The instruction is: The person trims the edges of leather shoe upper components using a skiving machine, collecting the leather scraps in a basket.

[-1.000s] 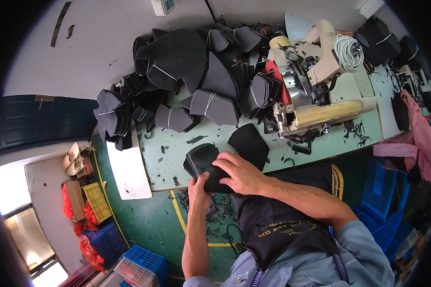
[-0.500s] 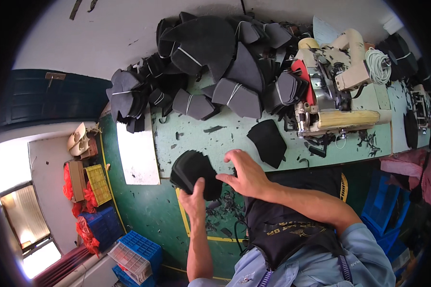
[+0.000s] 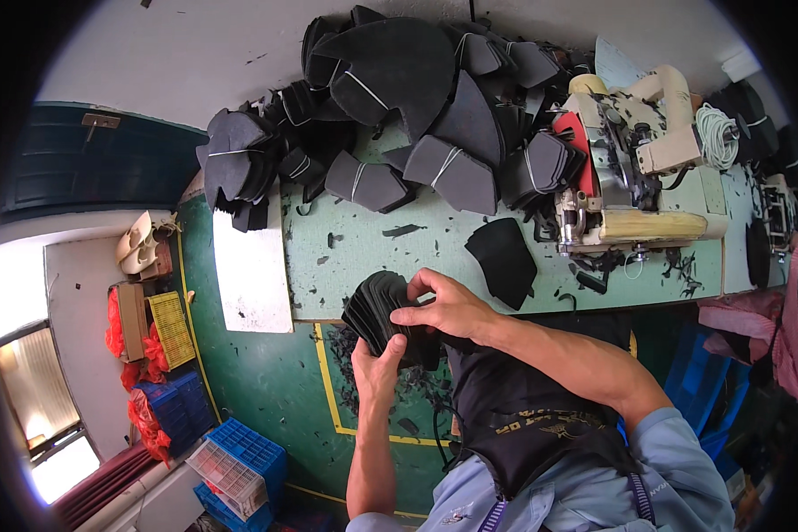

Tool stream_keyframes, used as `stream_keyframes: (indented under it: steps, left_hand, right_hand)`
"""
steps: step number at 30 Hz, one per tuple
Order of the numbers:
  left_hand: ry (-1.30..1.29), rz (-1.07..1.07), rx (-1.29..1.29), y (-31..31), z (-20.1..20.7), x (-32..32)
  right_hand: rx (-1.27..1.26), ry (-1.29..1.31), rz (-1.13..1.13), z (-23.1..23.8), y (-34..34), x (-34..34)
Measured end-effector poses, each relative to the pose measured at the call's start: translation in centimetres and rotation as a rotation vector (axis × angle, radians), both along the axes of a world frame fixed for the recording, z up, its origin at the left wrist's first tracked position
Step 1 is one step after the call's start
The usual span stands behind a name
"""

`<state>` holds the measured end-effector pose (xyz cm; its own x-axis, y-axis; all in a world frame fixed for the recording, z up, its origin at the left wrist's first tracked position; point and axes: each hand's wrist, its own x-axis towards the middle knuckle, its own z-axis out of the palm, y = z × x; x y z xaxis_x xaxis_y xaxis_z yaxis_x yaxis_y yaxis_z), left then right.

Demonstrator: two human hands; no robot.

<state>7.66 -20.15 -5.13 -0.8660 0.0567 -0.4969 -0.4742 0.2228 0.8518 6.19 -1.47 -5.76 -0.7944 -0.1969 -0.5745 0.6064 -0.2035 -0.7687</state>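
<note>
A stack of black, shaped sheet pieces (image 3: 374,308) is held above the table's front edge, its layers fanned apart at the left. My left hand (image 3: 379,368) grips it from below, thumb on its near face. My right hand (image 3: 443,306) closes on the stack's right edge with thumb and fingers. Part of the stack's lower right side is hidden by my hands. On the table, to the right of my hands, lies a flat black piece (image 3: 504,262). Farther back are tied bundles of dark grey pieces (image 3: 453,175).
A cream sewing-type machine (image 3: 652,222) stands on the right of the pale green table (image 3: 363,257). Black scraps (image 3: 402,230) litter the table and the green floor. A white board (image 3: 250,275) lies at the table's left. Blue crates (image 3: 248,452) stand at lower left.
My right hand has moved left onto the stack and now grips its edge. The stack has shifted slightly right and up, and its layers have spread into a fan.
</note>
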Motion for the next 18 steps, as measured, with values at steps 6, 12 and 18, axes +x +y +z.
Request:
stream_keyframes:
  steps: [6,12,18]
  left_hand:
    - [-0.063,0.024,0.029,0.6,0.7,-0.4]
    - [-0.055,0.057,0.048,0.5,0.1,-0.4]
    - [0.077,0.321,-0.019,-1.5,-1.4,0.5]
  right_hand:
    - [0.225,0.161,0.024,-2.1,-0.9,0.2]
    - [0.142,0.07,0.062,-2.6,-0.8,-0.5]
    - [0.702,0.233,0.103,-0.5,-2.1,-2.4]
